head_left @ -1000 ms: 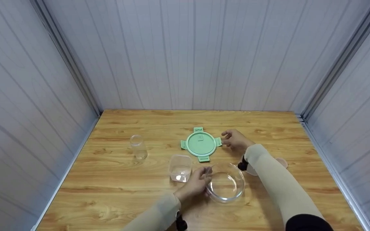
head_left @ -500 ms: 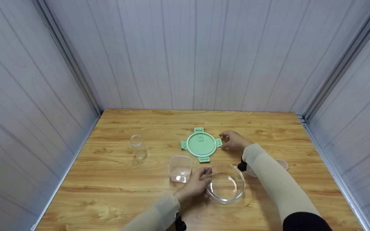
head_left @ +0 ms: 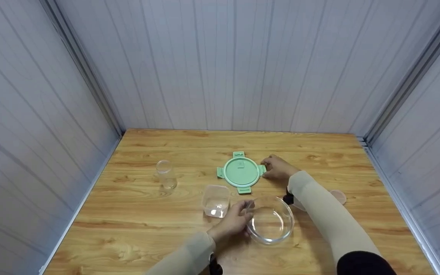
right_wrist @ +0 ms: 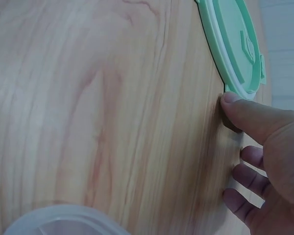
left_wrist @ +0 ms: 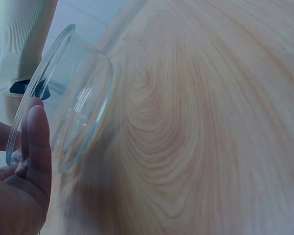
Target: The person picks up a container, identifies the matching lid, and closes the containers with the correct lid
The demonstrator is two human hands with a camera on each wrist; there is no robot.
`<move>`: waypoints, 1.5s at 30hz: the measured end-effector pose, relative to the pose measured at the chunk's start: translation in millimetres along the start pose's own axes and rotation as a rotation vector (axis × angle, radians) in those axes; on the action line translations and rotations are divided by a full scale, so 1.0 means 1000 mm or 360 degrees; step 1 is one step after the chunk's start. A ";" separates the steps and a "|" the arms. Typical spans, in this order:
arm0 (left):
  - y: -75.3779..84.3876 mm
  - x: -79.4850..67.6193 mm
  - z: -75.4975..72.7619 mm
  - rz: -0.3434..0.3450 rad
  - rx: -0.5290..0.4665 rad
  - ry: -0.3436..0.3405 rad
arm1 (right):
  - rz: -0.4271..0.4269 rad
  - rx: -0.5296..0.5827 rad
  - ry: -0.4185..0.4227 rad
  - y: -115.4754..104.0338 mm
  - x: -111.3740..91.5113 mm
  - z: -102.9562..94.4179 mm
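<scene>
My left hand [head_left: 234,220] grips the left rim of a round clear glass bowl [left_wrist: 81,107], thumb and fingers on either side of the wall. The bowl stands on the table near the front. Behind it lies a round green snap-on lid [head_left: 241,172] with a locking tab on each side. At the lid's right tab, my right hand [head_left: 278,168] pinches the edge between thumb and index finger. In the right wrist view the thumb [right_wrist: 232,98] presses the tab, while the other fingers hang loosely curled below and the index finger is mostly hidden.
A square clear plastic container [head_left: 215,201] stands left of the bowl. Farther left is a tall clear glass [head_left: 166,175]. Under my right forearm, a translucent container [right_wrist: 68,223] is partly hidden, with a pinkish round lid [head_left: 338,196] beside it. Pale panel walls enclose the table.
My right hand has moved slightly left onto the lid's tab and its fingers have closed there. The left hand keeps its hold on the bowl; the view has shifted a little.
</scene>
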State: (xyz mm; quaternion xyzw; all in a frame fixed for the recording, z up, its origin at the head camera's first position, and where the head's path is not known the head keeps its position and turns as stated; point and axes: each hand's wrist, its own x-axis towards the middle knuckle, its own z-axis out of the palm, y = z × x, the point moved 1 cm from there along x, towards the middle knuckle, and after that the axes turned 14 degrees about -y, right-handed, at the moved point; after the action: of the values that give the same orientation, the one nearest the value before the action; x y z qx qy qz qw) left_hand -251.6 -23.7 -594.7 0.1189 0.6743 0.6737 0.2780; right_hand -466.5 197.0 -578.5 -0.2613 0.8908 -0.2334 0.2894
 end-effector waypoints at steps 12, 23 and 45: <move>-0.002 0.001 0.000 -0.0007 -0.0031 -0.0007 | -0.0009 0.0623 0.0021 0.002 -0.009 -0.003; -0.002 0.001 -0.005 0.0004 0.0079 -0.0028 | 0.0073 0.1146 0.0060 0.000 -0.018 0.003; -0.002 0.005 -0.003 -0.0002 -0.0025 -0.0023 | 0.0071 0.1627 0.0223 -0.008 -0.037 0.016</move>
State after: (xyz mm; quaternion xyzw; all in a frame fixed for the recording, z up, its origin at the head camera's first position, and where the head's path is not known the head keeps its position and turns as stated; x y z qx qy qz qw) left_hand -256.5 -24.1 -598.2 0.1212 0.6671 0.6778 0.2843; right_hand -427.6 209.2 -571.2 -0.0511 0.6855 -0.6496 0.3247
